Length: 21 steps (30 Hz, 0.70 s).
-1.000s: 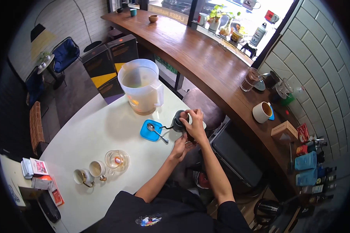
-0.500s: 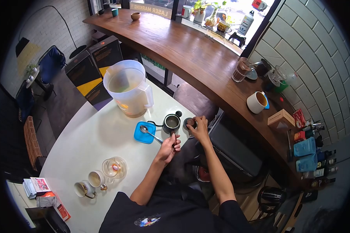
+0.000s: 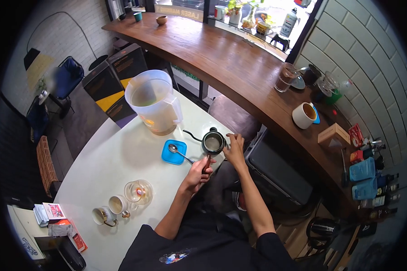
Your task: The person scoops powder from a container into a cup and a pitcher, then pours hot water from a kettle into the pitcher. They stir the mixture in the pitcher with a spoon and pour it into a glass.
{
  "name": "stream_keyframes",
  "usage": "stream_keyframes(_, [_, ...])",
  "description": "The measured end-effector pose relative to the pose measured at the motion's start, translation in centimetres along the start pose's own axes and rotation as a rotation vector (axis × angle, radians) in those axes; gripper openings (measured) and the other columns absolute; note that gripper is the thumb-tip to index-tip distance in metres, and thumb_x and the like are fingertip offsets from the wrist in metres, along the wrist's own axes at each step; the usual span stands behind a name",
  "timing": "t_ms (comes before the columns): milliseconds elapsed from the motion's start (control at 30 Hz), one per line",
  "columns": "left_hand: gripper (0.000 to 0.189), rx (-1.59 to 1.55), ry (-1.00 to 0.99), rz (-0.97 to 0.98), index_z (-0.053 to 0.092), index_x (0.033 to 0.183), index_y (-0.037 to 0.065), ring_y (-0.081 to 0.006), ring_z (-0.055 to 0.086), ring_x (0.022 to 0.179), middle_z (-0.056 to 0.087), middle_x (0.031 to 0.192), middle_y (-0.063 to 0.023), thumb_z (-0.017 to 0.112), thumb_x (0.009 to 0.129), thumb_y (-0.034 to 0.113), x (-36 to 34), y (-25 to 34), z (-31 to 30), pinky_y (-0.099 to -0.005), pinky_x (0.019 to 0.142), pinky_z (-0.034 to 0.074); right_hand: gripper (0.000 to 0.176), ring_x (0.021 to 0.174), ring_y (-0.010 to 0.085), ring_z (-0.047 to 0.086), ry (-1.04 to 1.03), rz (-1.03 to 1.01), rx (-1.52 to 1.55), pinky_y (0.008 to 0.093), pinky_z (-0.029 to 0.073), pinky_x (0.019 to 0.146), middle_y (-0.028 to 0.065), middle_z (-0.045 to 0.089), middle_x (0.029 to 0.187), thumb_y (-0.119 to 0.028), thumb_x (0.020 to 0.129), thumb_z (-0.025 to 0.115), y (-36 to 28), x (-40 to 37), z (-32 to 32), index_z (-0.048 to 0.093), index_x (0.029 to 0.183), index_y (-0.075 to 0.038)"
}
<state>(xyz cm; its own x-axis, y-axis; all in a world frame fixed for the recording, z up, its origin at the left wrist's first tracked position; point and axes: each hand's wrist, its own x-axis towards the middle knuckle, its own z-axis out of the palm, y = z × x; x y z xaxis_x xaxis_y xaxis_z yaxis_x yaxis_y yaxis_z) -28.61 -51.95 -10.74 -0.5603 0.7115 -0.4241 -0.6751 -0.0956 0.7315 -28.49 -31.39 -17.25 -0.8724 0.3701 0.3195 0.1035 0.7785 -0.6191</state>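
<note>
A small dark gooseneck kettle (image 3: 213,143) stands uncovered at the right edge of the white table, its thin spout pointing left and pale liquid visible inside. My left hand (image 3: 198,174) is closed around its brown handle. Right beside the kettle, my right hand (image 3: 234,148) has its fingers curled together at the dark kettle lid, which the fingers and kettle mostly hide. Behind the kettle sits a small black round piece (image 3: 213,129). Left of it, a metal spoon (image 3: 182,153) rests across a square blue lid (image 3: 169,156).
A large translucent plastic pitcher (image 3: 152,103) stands behind the blue lid. Two cups (image 3: 118,204) and a glass vessel (image 3: 144,193) are at the table's near left. A wooden counter (image 3: 221,58) runs behind, bearing a white mug (image 3: 301,117). A grey stool (image 3: 234,114) stands between.
The kettle has moved right, close against my right hand, with my left hand on its handle. The kettle lid, plainly visible before, is now mostly hidden. The whole view has shifted slightly.
</note>
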Motion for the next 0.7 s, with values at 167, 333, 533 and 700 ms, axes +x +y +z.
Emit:
stream_keyframes(167, [0.054,0.194,-0.025,-0.028,0.059,0.112,0.006,-0.0011,0.026,0.048,0.039,0.063,0.0078,0.031,0.105,0.052,1.1,-0.4,2.9,-0.0181,0.042,0.021,0.041,0.104,0.0368,0.054,0.046,0.147,0.18,0.0425,0.044,0.093,0.0201,0.052,0.108,-0.014,0.081,0.074,1.7,-4.4,-7.3,0.06,0.117,-0.002])
stream_keyframes(333, [0.056,0.421,-0.248,-0.139,0.061,0.111,0.005,-0.0011,0.028,0.049,0.04,0.064,0.0075,0.031,0.105,0.051,3.3,-2.9,8.5,-0.0187,0.043,0.021,0.032,0.093,0.0226,0.061,0.203,0.393,0.108,0.0315,0.052,0.077,0.0112,0.057,0.107,-0.013,0.085,0.073,6.5,-13.9,-17.5,0.062,0.114,-0.003])
stream_keyframes(533, [0.055,0.582,-0.536,-0.42,0.06,0.117,0.004,-0.0017,0.03,0.055,0.045,0.071,0.0064,0.037,0.104,0.052,3.9,-10.1,17.3,-0.0174,0.048,0.024,0.018,0.083,0.0209,0.061,0.628,0.671,-0.045,0.0322,0.051,0.074,0.0105,0.059,0.093,-0.005,0.086,0.068,9.0,-28.4,-29.5,0.064,0.103,-0.001])
stream_keyframes(700, [0.053,0.609,-0.773,-0.52,0.059,0.117,0.005,-0.0029,0.03,0.057,0.045,0.075,0.005,0.041,0.103,0.052,3.3,-17.7,22.6,-0.0188,0.05,0.025,0.022,0.091,0.0284,0.059,0.867,0.917,-0.339,0.0386,0.047,0.086,0.012,0.058,0.096,-0.006,0.086,0.067,9.4,-39.0,-37.2,0.061,0.107,0.0])
